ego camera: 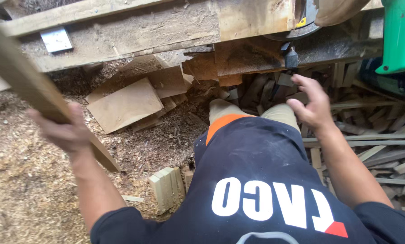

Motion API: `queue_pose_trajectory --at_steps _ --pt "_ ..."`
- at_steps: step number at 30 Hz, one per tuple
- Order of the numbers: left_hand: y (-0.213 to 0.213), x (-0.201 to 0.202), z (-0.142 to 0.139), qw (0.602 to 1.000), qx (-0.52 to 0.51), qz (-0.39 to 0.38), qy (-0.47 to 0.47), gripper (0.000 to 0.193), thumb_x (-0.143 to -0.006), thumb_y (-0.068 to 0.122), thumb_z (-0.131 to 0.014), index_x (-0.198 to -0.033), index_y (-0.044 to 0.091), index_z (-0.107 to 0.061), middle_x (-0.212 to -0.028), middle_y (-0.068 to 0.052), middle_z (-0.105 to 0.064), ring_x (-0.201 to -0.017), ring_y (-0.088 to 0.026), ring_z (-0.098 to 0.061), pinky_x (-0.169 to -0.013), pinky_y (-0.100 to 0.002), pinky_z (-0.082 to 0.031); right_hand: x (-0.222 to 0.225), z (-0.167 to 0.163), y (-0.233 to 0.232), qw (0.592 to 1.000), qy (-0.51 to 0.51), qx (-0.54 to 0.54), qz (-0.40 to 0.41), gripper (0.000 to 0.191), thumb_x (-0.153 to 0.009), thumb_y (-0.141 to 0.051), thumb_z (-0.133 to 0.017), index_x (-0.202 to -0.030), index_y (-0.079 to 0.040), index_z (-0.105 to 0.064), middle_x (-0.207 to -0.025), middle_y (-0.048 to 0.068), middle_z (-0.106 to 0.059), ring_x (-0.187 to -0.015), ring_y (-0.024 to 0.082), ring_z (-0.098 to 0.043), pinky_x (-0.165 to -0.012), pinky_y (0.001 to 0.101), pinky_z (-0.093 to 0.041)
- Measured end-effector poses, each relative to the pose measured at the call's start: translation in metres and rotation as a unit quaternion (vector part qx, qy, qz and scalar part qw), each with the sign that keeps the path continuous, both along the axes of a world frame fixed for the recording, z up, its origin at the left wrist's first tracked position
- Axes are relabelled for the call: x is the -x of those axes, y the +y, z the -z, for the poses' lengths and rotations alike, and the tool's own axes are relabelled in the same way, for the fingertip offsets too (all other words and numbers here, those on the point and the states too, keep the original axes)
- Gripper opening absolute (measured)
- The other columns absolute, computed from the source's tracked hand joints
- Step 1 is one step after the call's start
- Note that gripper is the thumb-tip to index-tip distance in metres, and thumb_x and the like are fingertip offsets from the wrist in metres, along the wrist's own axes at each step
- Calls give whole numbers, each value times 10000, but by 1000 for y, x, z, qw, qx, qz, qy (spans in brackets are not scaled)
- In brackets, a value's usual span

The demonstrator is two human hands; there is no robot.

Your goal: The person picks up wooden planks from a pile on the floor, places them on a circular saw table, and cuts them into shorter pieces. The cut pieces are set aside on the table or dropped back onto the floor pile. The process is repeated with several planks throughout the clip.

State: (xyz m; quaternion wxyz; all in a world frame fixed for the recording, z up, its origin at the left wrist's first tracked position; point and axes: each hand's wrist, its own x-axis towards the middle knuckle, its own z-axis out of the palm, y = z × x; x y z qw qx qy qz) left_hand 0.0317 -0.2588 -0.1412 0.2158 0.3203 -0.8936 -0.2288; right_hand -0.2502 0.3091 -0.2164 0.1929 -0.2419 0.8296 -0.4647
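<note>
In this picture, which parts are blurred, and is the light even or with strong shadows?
Head view: the left hand and the wooden plank it grips are smeared by motion blur; the open right hand is a little soft; the flat boards on the sawdust are sharp; the light is soft daylight, darker under the workbench, without glare.

Long plank point(26, 81) in left hand point(64, 131) at left, flat offcuts point(125, 105) ahead on sawdust, stacked blocks point(167, 189) below, scrap strips point(374, 144) right, saw bench point(121, 31) beyond.
</note>
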Motion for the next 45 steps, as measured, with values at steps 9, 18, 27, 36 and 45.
queue_pose_trajectory --at_steps 9,18,27,36,45 --pt "56 -144 64 902 -58 -175 -391 560 -918 379 -778 -1258 33 -500 -1112 -172 -673 -891 -294 -700 -721 -430 -626 -17 7 72 992 11 21 123 553 -1081 -390 -692 -1439 14 -573 -1345 136 -617 -1265 219 -617 -1076 339 -515" --pt "76 -192 111 881 -6 68 -468 609 -854 549 -768 -1160 47 -608 -983 -150 -715 -852 -277 -720 -722 -453 -627 18 -13 63 993 27 69 95 638 -1120 -519 -690 -1413 38 -587 -1358 117 -616 -1240 182 -592 -1094 302 -509" --pt "26 -117 119 850 3 214 -480 464 -885 410 -785 -1143 74 -598 -969 -125 -708 -849 -231 -724 -784 -384 -648 12 -44 51 991 58 90 84 665 -1113 -535 -678 -1414 49 -573 -1371 112 -613 -1225 177 -577 -1063 287 -481" --pt "15 -15 138 817 67 351 -452 573 -772 452 -858 -1099 72 -580 -999 -137 -707 -930 -287 -728 -855 -401 -622 -20 -50 67 988 48 82 121 645 -1106 -515 -671 -1399 51 -572 -1354 125 -608 -1220 190 -580 -1105 305 -504" --pt "67 143 190 827 70 466 -306 663 -779 426 -872 -1230 57 -556 -998 -151 -699 -891 -317 -718 -761 -421 -602 -45 -55 73 985 30 81 151 669 -1081 -497 -669 -1443 52 -548 -1337 128 -601 -1253 201 -591 -1099 312 -483"
